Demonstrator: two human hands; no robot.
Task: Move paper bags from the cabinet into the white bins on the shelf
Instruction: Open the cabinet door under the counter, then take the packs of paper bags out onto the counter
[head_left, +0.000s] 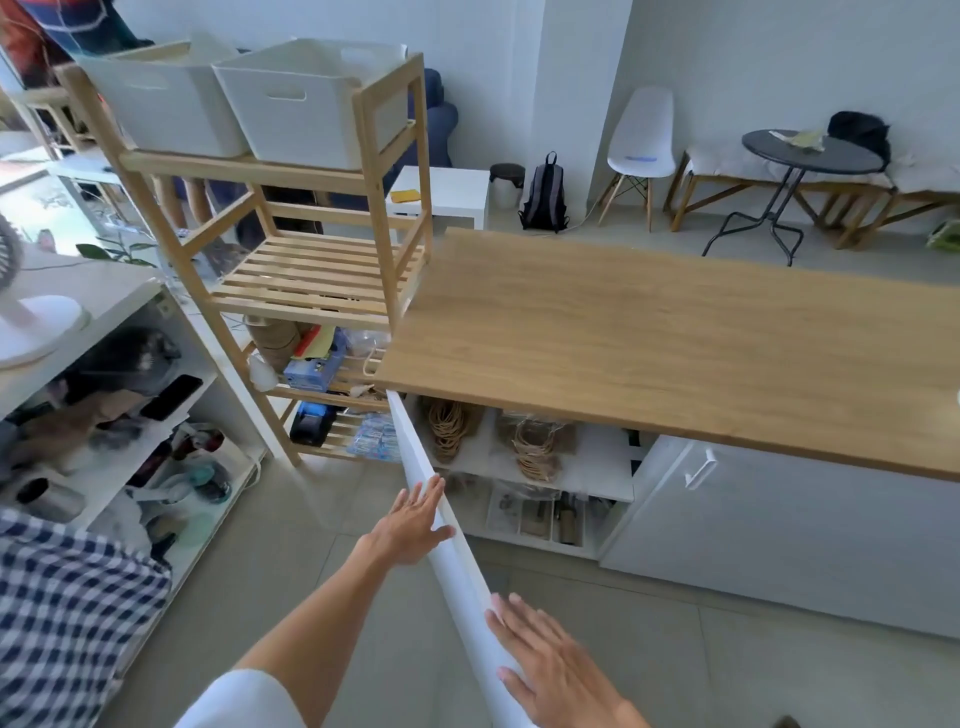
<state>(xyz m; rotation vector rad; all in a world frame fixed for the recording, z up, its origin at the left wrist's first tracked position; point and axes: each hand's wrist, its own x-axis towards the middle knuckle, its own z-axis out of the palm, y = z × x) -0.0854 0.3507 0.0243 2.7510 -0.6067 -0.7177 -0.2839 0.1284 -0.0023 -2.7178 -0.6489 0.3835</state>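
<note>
White door (415, 457) between flat hands (413, 525).

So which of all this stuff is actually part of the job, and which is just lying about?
Part of the job:
- paper bags in the open cabinet
- cabinet door, touched by the left hand and right hand
- two white bins on the wooden shelf

Just lying about:
- backpack
- white chair
- round black table
- white fan

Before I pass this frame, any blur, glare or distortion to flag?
Head view: wide-angle bending curves the wooden shelf posts and countertop edge; bright washed-out daylight at the left edge; open cabinet door and both hands slightly soft; bags inside the cabinet dim, in shadow.
</note>
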